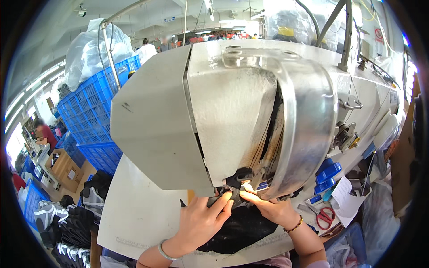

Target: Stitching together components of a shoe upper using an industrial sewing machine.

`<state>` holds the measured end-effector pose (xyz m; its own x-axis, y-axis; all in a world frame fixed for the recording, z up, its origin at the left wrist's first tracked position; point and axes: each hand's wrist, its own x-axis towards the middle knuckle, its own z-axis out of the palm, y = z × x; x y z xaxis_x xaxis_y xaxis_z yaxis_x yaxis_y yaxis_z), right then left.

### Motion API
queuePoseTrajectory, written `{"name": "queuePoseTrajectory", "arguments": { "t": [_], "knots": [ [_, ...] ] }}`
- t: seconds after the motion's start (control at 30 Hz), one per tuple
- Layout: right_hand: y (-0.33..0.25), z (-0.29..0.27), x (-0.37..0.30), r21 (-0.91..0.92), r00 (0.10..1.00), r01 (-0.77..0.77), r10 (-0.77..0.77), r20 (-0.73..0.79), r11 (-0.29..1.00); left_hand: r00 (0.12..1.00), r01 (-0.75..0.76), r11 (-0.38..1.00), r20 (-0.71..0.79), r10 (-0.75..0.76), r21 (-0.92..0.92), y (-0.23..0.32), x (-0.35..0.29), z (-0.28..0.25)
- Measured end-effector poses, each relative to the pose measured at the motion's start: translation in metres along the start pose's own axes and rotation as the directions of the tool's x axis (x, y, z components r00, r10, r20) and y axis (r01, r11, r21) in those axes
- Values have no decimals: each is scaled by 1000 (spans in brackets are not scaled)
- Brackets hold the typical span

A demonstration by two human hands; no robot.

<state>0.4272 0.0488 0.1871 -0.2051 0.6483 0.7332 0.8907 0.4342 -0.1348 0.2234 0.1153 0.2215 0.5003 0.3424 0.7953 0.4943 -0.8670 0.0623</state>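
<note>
The black fabric piece [237, 232] is lying on the white table [134, 216] in front of me, and its far end is sitting below the head of the sewing machine [232, 98]. By its look, I am judging it to be light and soft, bending easily and not fragile, perhaps a little thicker where it is bunching at my fingertips. I am thinking the good place for taking hold is this far edge, one hand on each side, while the wide part is resting flat.

My left hand [203, 216] is grasping the edge between thumb and forefinger, with its wrist slanting up from the lower left. My right hand [275, 210] is touching the same edge with an extended finger; the machine is partly hiding it, so I cannot tell if it is pinching or only pressing. Both forearms are pointing inward.
</note>
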Motion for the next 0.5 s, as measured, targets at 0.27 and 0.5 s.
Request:
{"name": "queuePoseTrajectory", "arguments": {
  "t": [0.27, 0.5],
  "knots": [
    [-4, -2, -2, -77, 1000, -4, 5, 6, 997, 1000, -3, 1000, 17, 3, -4, -3, 0, 2],
    [-7, -3, 3, 8, 1000, -19, 19, 20, 1000, 999, 14, 999, 47, -12, -47, -4, 1, 0]
  ]
}}
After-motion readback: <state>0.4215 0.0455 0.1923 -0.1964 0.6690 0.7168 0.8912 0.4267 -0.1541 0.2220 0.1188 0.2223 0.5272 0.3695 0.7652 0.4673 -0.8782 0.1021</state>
